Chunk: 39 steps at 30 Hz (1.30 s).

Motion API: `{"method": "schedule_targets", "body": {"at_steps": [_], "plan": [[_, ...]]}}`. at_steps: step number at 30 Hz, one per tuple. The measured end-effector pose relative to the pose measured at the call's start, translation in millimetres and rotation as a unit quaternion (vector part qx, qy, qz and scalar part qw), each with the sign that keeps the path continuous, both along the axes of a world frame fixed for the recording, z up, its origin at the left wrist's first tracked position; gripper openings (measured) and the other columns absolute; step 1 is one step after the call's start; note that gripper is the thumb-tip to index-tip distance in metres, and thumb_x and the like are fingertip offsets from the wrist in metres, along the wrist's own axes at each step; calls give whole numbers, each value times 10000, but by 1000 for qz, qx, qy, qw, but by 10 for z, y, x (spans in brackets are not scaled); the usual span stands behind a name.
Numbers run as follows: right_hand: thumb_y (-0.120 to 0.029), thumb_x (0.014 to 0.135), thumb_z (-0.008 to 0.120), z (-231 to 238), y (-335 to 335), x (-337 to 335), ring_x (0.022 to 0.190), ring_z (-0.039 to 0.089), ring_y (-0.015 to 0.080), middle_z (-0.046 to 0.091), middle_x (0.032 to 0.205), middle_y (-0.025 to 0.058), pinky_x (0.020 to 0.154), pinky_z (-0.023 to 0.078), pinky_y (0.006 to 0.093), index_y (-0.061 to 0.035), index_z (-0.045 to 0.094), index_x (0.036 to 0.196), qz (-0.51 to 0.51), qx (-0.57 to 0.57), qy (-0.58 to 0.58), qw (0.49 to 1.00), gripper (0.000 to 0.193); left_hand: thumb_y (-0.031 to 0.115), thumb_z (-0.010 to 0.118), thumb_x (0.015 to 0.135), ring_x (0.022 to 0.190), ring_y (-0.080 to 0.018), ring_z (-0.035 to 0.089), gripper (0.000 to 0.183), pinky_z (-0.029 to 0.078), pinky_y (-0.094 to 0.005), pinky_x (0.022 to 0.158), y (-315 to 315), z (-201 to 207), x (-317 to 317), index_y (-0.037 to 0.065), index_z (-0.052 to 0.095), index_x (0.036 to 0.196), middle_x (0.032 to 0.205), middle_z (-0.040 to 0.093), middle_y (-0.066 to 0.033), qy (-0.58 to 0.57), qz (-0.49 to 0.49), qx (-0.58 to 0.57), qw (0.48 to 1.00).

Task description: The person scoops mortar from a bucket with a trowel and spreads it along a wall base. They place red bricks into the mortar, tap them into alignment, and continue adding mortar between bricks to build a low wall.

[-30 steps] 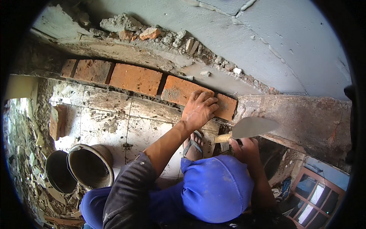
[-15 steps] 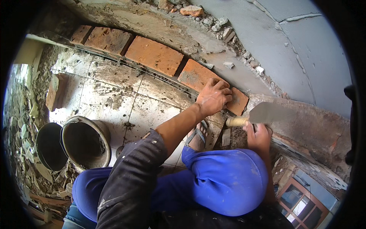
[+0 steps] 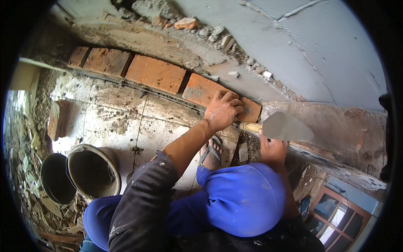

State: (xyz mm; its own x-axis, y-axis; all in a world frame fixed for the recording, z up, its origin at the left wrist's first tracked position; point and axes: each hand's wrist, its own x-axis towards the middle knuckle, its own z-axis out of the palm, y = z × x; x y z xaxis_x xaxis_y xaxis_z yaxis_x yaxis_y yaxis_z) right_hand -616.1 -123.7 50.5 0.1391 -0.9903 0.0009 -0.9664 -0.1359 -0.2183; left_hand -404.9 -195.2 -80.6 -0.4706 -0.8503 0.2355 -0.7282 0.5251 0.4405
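The left hand lies with bent fingers over the right end of an orange brick, near a shorter brick piece at the end of the row (whether it grips or merely rests, I cannot tell). The right hand grasps a trowel near where its pale handle meets the blade; a bucket stands well apart, leftward

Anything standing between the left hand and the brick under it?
Nothing visible: the left hand rests directly on the second orange brick from the right. The trowel in the right hand lies to the right, not between them.
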Motion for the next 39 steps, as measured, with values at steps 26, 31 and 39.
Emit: {"method": "schedule_targets", "body": {"at_steps": [26,31,39], "plan": [[-346,980,596,-164,283,-197,988,704,442,707,1009,224,808,569,572,-47,659,1047,89,295,110,945,313,279,782,938,1084,-338,730,329,566,-438,963,1150,1112,3311,74,739,1191,1165,769,-139,-69,235,130,961],[-350,992,601,57,139,103,988,707,461,717,1000,250,841,572,570,-23,710,1048,12,292,180,939,349,326,746,971,1136,-354,718,446,564,-450,991,967,1003,3240,97,669,1346,1232,751,-152,-65,201,181,960],[-319,992,663,-94,1,688,1052,701,464,725,1085,285,928,551,547,28,703,1116,7,318,196,928,370,315,754,968,1160,-355,722,515,571,-462,984,892,959,3221,66,626,1400,1241,745,-204,-18,186,243,952]]}}
